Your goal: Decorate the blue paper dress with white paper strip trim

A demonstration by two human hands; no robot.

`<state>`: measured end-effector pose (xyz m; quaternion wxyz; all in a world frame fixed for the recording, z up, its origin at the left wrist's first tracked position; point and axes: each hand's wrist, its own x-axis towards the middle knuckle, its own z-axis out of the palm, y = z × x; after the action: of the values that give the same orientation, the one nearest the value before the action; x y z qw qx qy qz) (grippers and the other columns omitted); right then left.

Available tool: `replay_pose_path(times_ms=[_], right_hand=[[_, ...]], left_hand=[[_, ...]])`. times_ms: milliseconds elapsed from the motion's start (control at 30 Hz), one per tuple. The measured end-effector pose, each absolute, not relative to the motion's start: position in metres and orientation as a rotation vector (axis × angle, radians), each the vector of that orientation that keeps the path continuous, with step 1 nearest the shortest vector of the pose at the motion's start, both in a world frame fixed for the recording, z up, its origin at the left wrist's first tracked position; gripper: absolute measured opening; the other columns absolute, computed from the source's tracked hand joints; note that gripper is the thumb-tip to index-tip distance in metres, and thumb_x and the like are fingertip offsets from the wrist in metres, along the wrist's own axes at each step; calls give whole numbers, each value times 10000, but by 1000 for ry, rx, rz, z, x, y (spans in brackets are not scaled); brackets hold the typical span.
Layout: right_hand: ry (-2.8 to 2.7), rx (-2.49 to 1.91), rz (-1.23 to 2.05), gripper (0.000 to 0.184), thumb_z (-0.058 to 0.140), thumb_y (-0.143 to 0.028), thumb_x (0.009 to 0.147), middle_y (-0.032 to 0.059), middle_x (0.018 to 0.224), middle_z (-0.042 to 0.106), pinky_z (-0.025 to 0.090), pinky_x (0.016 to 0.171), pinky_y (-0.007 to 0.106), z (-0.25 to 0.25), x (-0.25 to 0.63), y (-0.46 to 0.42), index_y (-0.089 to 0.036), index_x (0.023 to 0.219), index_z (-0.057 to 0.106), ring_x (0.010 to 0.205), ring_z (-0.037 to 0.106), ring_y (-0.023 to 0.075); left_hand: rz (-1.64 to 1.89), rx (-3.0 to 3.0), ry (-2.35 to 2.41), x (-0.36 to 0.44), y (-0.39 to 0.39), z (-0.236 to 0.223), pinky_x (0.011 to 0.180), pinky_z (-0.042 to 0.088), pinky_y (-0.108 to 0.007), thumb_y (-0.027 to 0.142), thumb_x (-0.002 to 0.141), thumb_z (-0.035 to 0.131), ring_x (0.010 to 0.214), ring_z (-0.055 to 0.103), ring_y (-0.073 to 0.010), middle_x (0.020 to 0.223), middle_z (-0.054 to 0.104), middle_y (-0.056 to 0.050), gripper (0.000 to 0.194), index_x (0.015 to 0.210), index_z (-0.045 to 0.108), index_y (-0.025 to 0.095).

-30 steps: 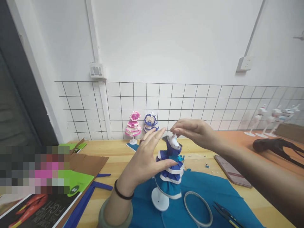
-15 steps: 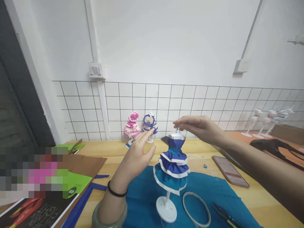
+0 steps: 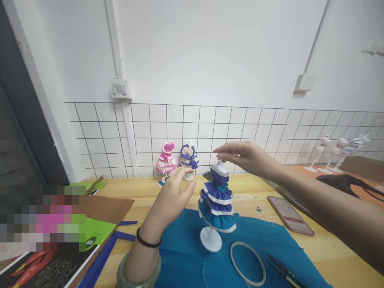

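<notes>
A small white dress-form mannequin [image 3: 220, 169] wears a strapless tiered dress [image 3: 221, 200] in dark blue and teal with white trim. It leans, its neck farther right than its round white base [image 3: 211, 239]; I cannot tell whether the base touches the cloth. My right hand [image 3: 240, 154] pinches the knob on its neck from above. My left hand [image 3: 177, 192] hovers to the left of the dress, holding nothing, thumb apart from its bent fingers. Teal cloth [image 3: 180, 256] lies underneath. A pale hoop [image 3: 248, 264] and dark-bladed snips [image 3: 283, 270] rest on that cloth.
Behind stand a pink-dressed figure [image 3: 167, 160] and a blue-dressed figure [image 3: 189, 156]. A phone [image 3: 290, 215] lies at right. Blue strips [image 3: 102, 256], brown cardboard [image 3: 105, 208] and a printed package [image 3: 57, 264] lie at left. Several bare mannequins [image 3: 339, 152] stand far right.
The mannequin has turned and tilted in my right hand, and its base has shifted farther from me. My right hand has moved slightly left and up. My left hand has hardly moved.
</notes>
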<state>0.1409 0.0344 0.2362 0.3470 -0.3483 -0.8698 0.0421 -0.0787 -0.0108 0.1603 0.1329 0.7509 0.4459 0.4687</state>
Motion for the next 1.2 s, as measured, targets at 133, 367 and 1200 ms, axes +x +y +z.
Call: replay_pose_path(times_ms=[133,367,1200], right_hand=[[-2300,-849,-60,223,509,-306,826,43,796,677,486,610,279,240,135,41,-204,970,646,685,608,158],[-2421,-808,-334,255,457,-258,848,27,675,640,416,559,247,245,128,56,-178,1013,634,573,549,127],[-2421,-815,-249,226,486,-263,828,-7,592,613,372,500,213,245,98,57,-181,957,653,498,513,97]], left_hand=[[1380,2168,1297,-78,-9,159,918,394,-395,262,831,427,1075,493,-237,1133,562,-15,255,1067,523,274],[1344,2189,1363,-81,-5,156,917,390,-385,248,829,423,1080,491,-230,1141,557,-23,273,1087,510,271],[1478,1920,1346,-57,-1,150,922,360,-409,352,766,559,1117,458,-235,1112,566,-62,584,1293,316,282]])
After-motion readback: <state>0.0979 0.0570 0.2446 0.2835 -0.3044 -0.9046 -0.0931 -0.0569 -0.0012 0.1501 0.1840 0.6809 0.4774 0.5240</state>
